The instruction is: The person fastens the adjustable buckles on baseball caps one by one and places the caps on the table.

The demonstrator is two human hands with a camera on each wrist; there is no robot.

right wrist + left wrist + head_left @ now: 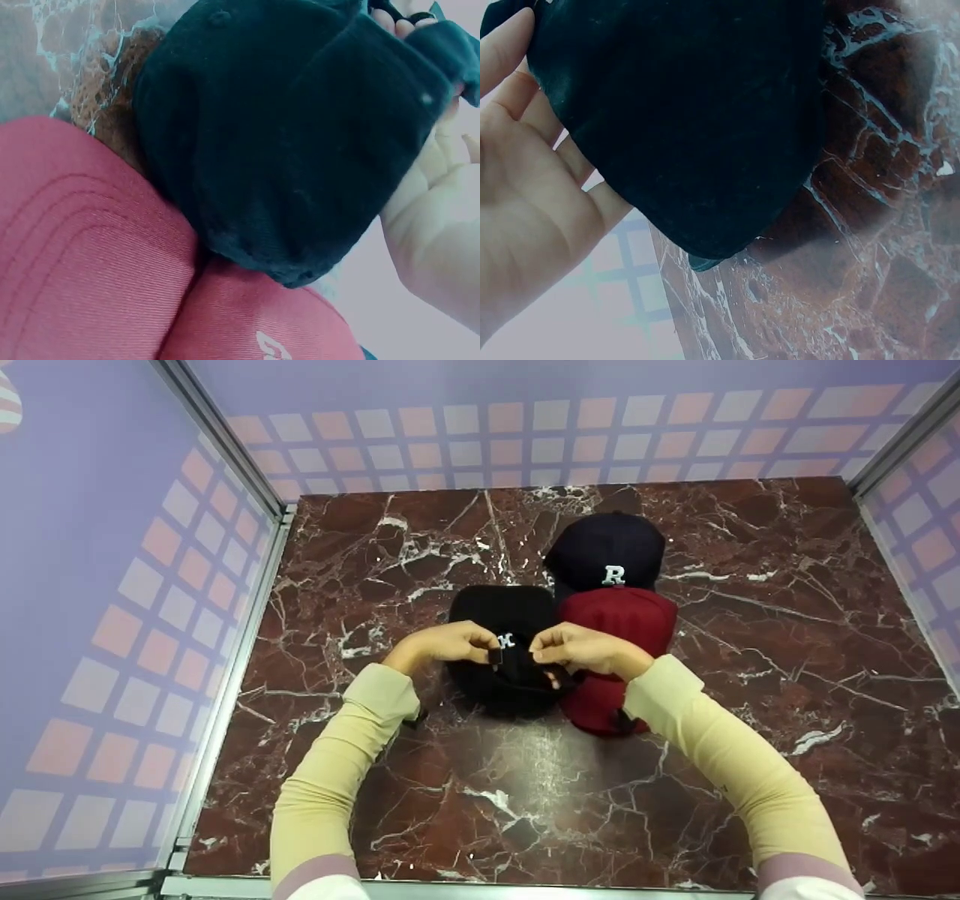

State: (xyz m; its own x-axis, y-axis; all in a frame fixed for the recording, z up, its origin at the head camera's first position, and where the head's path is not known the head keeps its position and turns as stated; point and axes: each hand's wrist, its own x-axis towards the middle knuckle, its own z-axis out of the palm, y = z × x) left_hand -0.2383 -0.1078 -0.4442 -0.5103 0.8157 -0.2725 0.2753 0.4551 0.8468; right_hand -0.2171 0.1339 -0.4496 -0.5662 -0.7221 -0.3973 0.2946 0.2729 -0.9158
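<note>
A black cap (499, 607) lies mid-table in the head view, its opening partly covered by both hands. My left hand (457, 642) pinches one dark strap end at the cap's left side. Across a small gap, my right hand (583, 648) pinches the other end, fingers partly behind the strap. White lettering (507, 640) shows between the hands. In the left wrist view, dark fabric of the black cap (682, 120) stands before the left fingers. The right wrist view shows the black cap (285, 142) beside the right palm, overlapping the red cap (90, 255).
Right of the black cap lies the red cap (622, 619), close against it. A navy cap (611, 547) with a white R sits behind the red one. The marbled table (750, 780) is bordered by purple walls (90, 510) with metal rails.
</note>
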